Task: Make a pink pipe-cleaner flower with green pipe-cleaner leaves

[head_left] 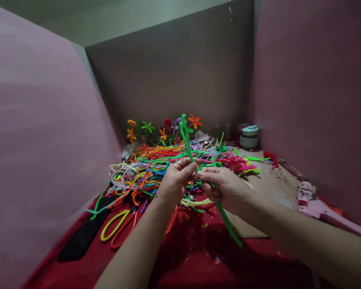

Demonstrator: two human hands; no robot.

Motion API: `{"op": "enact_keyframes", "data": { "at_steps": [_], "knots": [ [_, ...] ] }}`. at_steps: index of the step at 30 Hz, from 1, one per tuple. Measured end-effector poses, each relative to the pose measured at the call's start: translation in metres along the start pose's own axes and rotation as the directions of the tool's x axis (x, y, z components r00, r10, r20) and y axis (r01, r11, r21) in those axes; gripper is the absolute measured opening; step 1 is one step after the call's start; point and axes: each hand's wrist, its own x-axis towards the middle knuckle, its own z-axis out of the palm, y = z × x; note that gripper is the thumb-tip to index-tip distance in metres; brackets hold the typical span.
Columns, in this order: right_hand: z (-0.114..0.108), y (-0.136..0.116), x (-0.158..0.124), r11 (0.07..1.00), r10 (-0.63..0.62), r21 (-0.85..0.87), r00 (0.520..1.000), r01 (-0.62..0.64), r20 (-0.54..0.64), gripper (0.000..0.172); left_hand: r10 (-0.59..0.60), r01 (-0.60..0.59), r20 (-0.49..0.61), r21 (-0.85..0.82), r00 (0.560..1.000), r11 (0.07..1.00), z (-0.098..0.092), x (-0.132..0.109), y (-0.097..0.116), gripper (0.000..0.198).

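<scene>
Both hands meet above the front of a pile of many-coloured pipe cleaners (156, 154). My left hand (180, 172) pinches a bright green pipe cleaner (187, 140), whose bent, looped upper part stands up above the fingers. Right beside it, my right hand (215, 180) is closed on the same green piece, fingertips touching those of the left. A green length (228, 224) hangs down below the right hand towards the red cloth. The exact spot between the fingertips is hidden.
Pipe-cleaner flowers (148, 127) stand behind the pile. Yellow-and-red-handled scissors (116, 224) and a black flat item (78, 237) lie left on the red cloth (195, 257). To the right are a lidded jar (249, 138), a board (273, 180) and a pink tool (311, 202). Pink walls flank both sides.
</scene>
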Motion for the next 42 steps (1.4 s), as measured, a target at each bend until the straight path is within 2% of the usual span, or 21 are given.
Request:
{"op": "enact_keyframes", "data": {
  "at_steps": [3, 9, 15, 19, 23, 28, 33, 36, 38, 40, 42],
  "knots": [
    [-0.006, 0.002, 0.002, 1.0, 0.024, 0.016, 1.0, -0.024, -0.01, 0.011, 0.009, -0.006, -0.041, 0.085, 0.999, 0.996, 0.004, -0.003, -0.007, 0.018],
    [-0.017, 0.008, 0.005, 1.0, -0.01, -0.028, 0.997, 0.008, -0.073, 0.013, -0.052, 0.06, -0.121, 0.059, 0.991, 0.996, 0.002, 0.002, -0.012, 0.022],
    [-0.022, 0.015, 0.01, 0.993, -0.09, -0.082, 0.99, 0.081, -0.11, 0.015, -0.069, 0.08, -0.128, 0.084, 0.989, 0.993, 0.002, 0.001, -0.016, 0.025],
    [-0.024, 0.017, 0.01, 0.976, -0.163, -0.168, 0.978, 0.14, -0.13, 0.015, -0.072, 0.086, -0.11, 0.127, 0.991, 0.988, 0.004, 0.0, -0.018, 0.015],
    [-0.024, 0.019, 0.009, 0.959, -0.205, -0.229, 0.965, 0.165, -0.164, 0.016, -0.083, 0.111, -0.154, 0.181, 0.985, 0.977, 0.007, -0.001, -0.019, 0.022],
    [-0.024, 0.02, 0.008, 0.966, -0.209, -0.189, 0.964, 0.177, -0.164, 0.014, -0.083, 0.127, -0.2, 0.22, 0.976, 0.967, 0.011, -0.005, -0.02, 0.025],
    [-0.025, 0.021, 0.007, 0.97, -0.221, -0.138, 0.96, 0.199, -0.169, 0.012, 0.021, 0.049, -0.217, 0.313, 0.976, 0.949, 0.016, -0.009, -0.026, 0.025],
    [-0.025, 0.023, 0.007, 0.973, -0.218, -0.118, 0.961, 0.2, -0.17, 0.013, 0.089, 0.011, -0.267, 0.351, 0.96, 0.936, 0.022, -0.011, -0.028, 0.025],
    [-0.025, 0.024, 0.007, 0.968, -0.235, -0.133, 0.957, 0.214, -0.172, 0.013, 0.085, 0.021, -0.304, 0.329, 0.949, 0.944, 0.025, -0.011, -0.028, 0.023],
    [-0.024, 0.026, 0.007, 0.956, -0.268, -0.169, 0.947, 0.239, -0.175, 0.014, -0.004, 0.069, -0.296, 0.211, 0.955, 0.975, 0.026, -0.011, -0.027, 0.022],
    [-0.022, 0.027, 0.006, 0.941, -0.305, -0.206, 0.936, 0.268, -0.177, 0.014, -0.117, 0.136, -0.24, 0.064, 0.964, 0.989, 0.026, -0.01, -0.026, 0.022]
  ]
}}
